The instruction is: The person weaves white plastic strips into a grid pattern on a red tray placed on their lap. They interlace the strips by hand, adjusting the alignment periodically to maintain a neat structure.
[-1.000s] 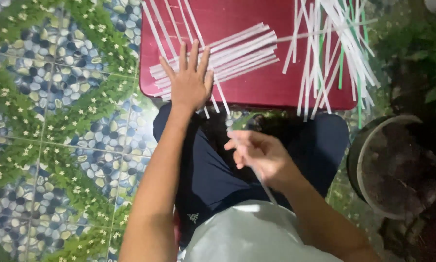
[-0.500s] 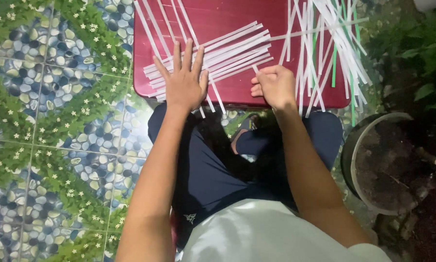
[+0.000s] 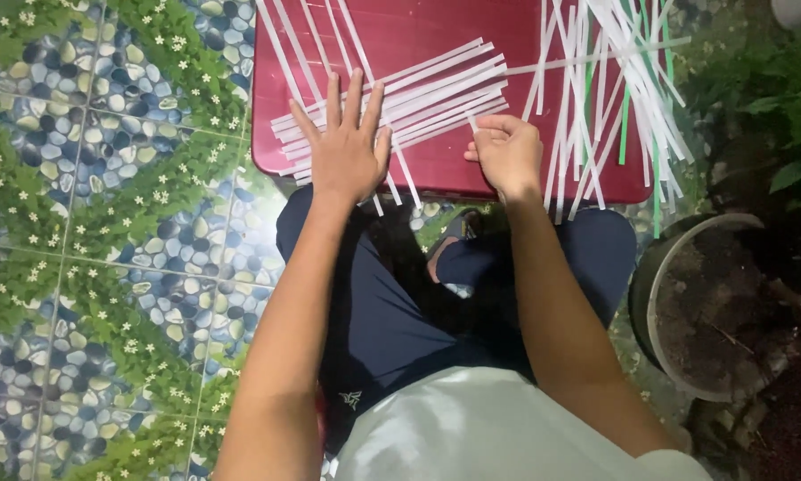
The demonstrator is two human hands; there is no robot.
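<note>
On the dark red plastic desk (image 3: 436, 174), a sheaf of long, thin white paper strips (image 3: 436, 98) lies in a rough slanted row, side by side and partly overlapping. The left hand (image 3: 347, 147) rests flat on the near end of that row, its fingers (image 3: 333, 93) spread wide apart and pressing the strips down. The right hand (image 3: 507, 151) sits just beside the row's other end, its fingers curled together, and appears to pinch the end of a single strip, though the grip itself is partly hidden.

The strips look very light, limp and easily creased or torn; they would likely slide on the smooth desk and scatter at a nudge. A gentle pinch at one end, with the rest held flat, seems the safest hold.

A looser heap of white and green strips (image 3: 614, 89) fans across the right part of the desk and hangs over its edge. The desk stands low over a floor of green leaf and blue pebble patterned tiles (image 3: 106, 223). A round grey pot of dark soil (image 3: 712, 312) stands at the right, near leafy plants (image 3: 765, 98).
</note>
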